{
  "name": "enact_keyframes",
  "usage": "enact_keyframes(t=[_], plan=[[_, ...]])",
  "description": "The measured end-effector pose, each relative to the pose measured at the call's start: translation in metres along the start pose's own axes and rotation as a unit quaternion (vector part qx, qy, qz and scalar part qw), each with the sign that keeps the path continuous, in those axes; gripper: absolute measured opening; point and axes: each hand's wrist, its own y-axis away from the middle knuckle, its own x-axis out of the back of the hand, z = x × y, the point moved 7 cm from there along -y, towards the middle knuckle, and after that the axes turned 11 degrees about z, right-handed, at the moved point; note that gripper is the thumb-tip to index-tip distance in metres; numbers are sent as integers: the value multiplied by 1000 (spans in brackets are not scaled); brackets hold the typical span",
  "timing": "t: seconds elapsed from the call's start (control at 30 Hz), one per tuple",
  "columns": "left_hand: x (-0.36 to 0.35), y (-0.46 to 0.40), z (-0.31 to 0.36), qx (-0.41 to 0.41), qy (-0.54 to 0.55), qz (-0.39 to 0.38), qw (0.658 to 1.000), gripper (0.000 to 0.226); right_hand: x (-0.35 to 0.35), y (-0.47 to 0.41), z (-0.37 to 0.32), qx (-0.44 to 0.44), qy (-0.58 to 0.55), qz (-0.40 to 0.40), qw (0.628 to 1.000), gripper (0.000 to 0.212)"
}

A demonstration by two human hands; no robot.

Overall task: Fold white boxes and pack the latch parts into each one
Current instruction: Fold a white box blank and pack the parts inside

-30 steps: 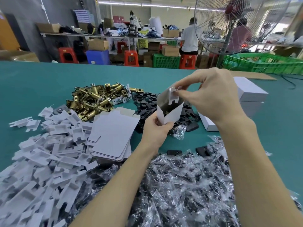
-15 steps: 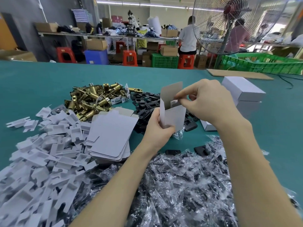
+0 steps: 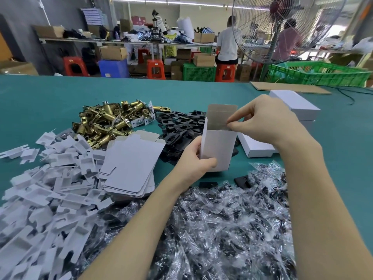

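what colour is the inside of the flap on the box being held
Grey-brown, unlike the white outside of the box; the raised flap shows it best in the head view.

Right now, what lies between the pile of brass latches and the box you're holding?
In the head view, a heap of black plates fills the stretch between the brass latches and the held box, with flat box blanks just in front.

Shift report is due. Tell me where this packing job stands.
Done: a few closed white boxes sit at the right. In hand: the left hand holds an upright box, top flap open, while the right hand pinches its rim; I cannot see anything inside. Left: a stack of flat blanks, brass latches, black plates, white inserts and bagged parts remain unpacked.
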Motion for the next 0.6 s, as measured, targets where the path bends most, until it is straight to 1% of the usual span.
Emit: enact_keyframes(t=[0.07,0.13,0.23,0.27,0.3,0.33,0.4,0.47,0.5,0.53,0.6], plan=[[1,-1,-2,12,3,9,1000,51,2,0,1,-1,-5,15,1000,15],[4,-4,-5,31,5,28,999,53,5,-1,5,-12,-18,47,999,9],[8,-7,-13,74,42,59,995,48,5,-2,16,-46,-41,116,991,11],[10,-7,-15,91,62,70,991,48,-1,-2,21,-61,-36,119,990,13],[12,-8,-16,107,80,81,988,49,-11,-1,28,-75,-23,100,992,15],[14,-8,-17,117,95,93,984,51,-26,0,35,-86,-4,60,994,19],[16,-9,-18,125,113,110,980,51,-60,8,46,-97,31,-43,994,33],[18,-10,-18,126,119,118,978,49,-88,19,50,-85,60,-131,986,51],[18,-10,-18,125,118,119,978,48,-98,24,51,-77,75,-158,982,56],[18,-10,-18,125,116,118,978,47,-103,27,52,-73,84,-168,980,57],[17,-10,-17,123,110,115,980,46,-104,26,56,-82,71,-138,984,44]])
